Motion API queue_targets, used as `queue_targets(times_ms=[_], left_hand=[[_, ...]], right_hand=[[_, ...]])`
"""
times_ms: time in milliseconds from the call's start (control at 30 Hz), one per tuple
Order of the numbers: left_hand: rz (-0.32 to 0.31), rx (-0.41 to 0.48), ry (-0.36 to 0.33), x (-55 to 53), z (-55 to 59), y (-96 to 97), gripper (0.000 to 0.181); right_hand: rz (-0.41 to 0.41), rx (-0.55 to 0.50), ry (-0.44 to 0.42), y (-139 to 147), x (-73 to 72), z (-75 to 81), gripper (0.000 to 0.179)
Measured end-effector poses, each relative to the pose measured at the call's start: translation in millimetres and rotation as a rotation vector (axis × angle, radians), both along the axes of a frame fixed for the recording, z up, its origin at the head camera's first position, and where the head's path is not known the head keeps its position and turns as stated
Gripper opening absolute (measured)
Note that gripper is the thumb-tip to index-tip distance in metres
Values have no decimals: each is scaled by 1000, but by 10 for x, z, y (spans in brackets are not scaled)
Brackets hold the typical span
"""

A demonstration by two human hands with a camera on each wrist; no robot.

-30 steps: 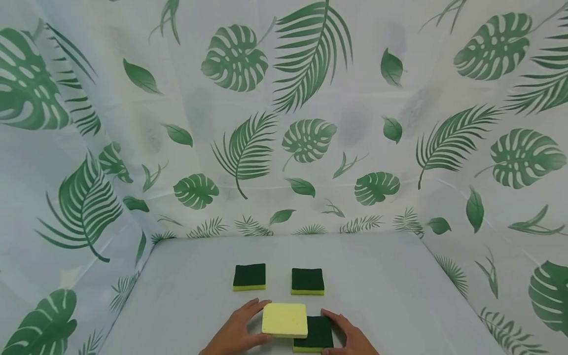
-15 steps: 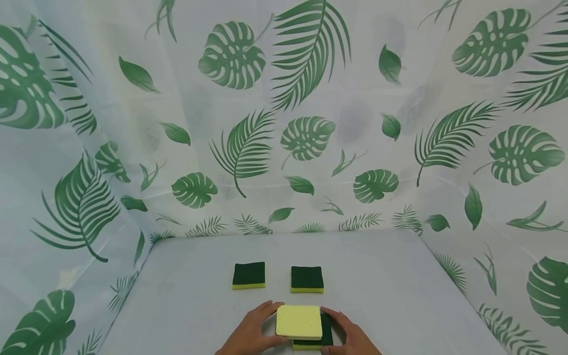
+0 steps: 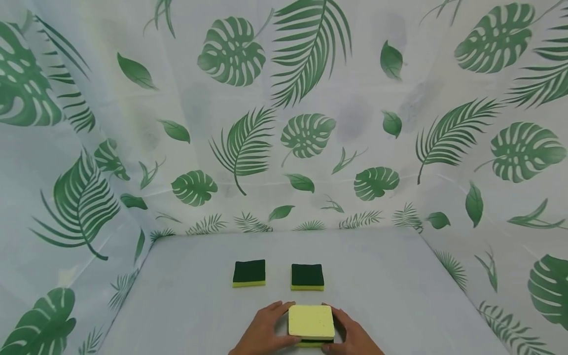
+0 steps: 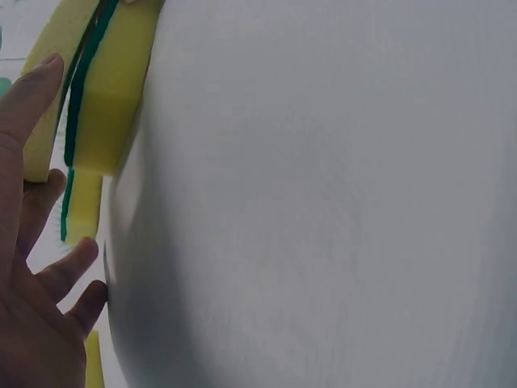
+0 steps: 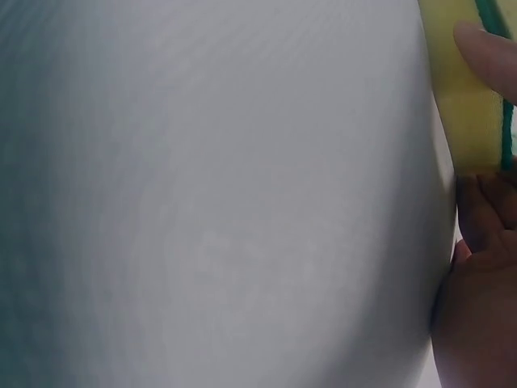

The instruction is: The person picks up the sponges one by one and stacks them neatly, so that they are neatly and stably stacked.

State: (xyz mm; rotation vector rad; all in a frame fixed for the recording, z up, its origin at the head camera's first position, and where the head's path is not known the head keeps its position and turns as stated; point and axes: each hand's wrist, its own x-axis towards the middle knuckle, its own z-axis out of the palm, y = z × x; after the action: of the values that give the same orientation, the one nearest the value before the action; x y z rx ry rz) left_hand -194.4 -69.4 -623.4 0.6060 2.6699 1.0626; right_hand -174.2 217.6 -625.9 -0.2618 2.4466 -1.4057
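Observation:
In the head view, my left hand [image 3: 265, 329] pinches a scouring sponge [image 3: 311, 321] between thumb and fingers, its pale yellow side up. That sponge lies over a second sponge [image 3: 315, 343], which has its dark green scouring side up and sits on the white table. My right hand [image 3: 352, 334] grips this lower sponge, thumb at the near corner and fingers at the far side. From the left wrist, the upper sponge [image 4: 38, 158] stands right at the green face of the lower sponge [image 4: 111, 101]. The right wrist view shows my right thumb [image 5: 489, 56] against the lower sponge's yellow side.
Two more sponges lie green side up farther back on the table [image 3: 191, 296], a left one [image 3: 249, 272] and a right one [image 3: 307, 276], with a gap between them. A white curtain [image 3: 266, 207] printed with green leaves encloses the table at the back and sides.
My left hand has carried the upper sponge rightward until it lies over the lower one, now almost covering its green top. My right hand has stayed at the lower sponge.

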Motion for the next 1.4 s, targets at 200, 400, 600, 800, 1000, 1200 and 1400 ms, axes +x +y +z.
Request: queue_targets(times_ms=[200,400,600,800,1000,1200,1400], left_hand=[[-16,-29,24,4,-3,53,84],[-16,-28,18,22,-2,80,83],[4,-37,3,35,-1,97,84],[-3,-55,24,44,7,108,85],[1,-54,24,48,-1,106,86],[11,-48,19,40,-46,110,90],[2,2,-55,55,-1,70,93]], right_hand=[[26,-48,4,29,-30,-23,106],[47,-33,25,67,-43,-37,105],[56,-23,29,68,-36,-13,103],[54,-27,31,62,-25,15,99],[39,-23,11,52,-15,25,95],[-5,-11,-38,33,-2,62,94],[-6,-7,-33,30,-6,52,91]])
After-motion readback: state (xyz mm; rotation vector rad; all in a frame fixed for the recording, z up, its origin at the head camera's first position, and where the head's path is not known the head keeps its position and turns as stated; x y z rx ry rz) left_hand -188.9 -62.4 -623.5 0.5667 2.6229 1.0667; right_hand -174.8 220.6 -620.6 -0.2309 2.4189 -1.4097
